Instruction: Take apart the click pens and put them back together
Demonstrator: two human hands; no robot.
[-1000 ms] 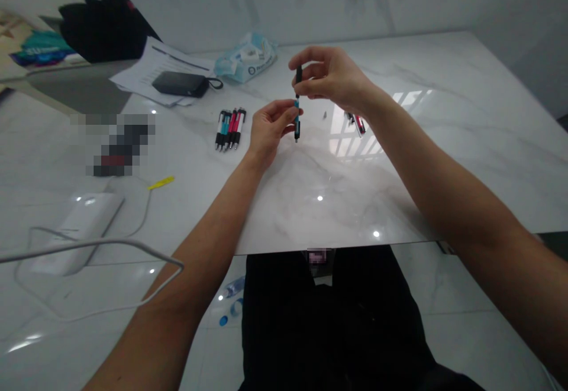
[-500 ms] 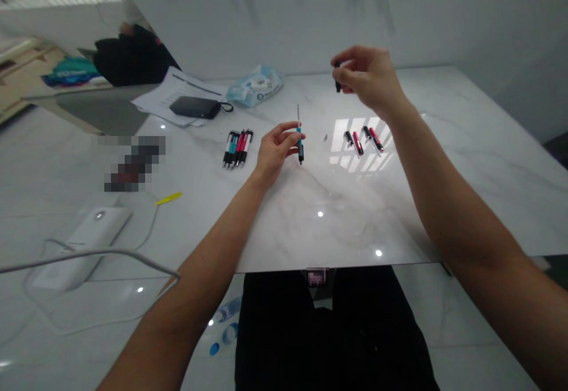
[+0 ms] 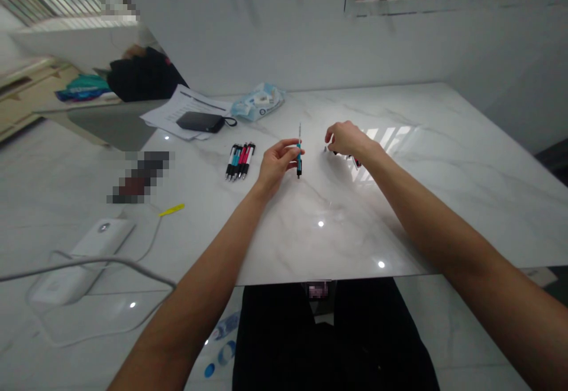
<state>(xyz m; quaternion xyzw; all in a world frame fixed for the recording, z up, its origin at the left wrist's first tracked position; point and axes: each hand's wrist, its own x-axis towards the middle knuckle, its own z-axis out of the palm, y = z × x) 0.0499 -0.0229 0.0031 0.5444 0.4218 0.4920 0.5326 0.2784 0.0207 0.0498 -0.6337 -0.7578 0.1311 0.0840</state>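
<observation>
My left hand pinches a turquoise pen barrel upright, its black clip end down and a thin refill sticking up from the top. To the right, my right hand is low over the table with its fingers curled together. A small grey piece is at its fingertips; I cannot tell whether they touch it. A dark bit, seemingly a black pen grip, shows under the fingers. Red and black pen parts lie behind the hand, mostly hidden by it.
Several assembled pens lie in a row left of my left hand. Farther back are a wipes packet, papers and a black pouch. A white power bank with cables is at the left. The table's front edge is before my lap.
My right hand has come down from above the table to the small grey piece, now covering most of the loose pen parts. My left hand still holds the turquoise barrel. The view has tilted up slightly.
</observation>
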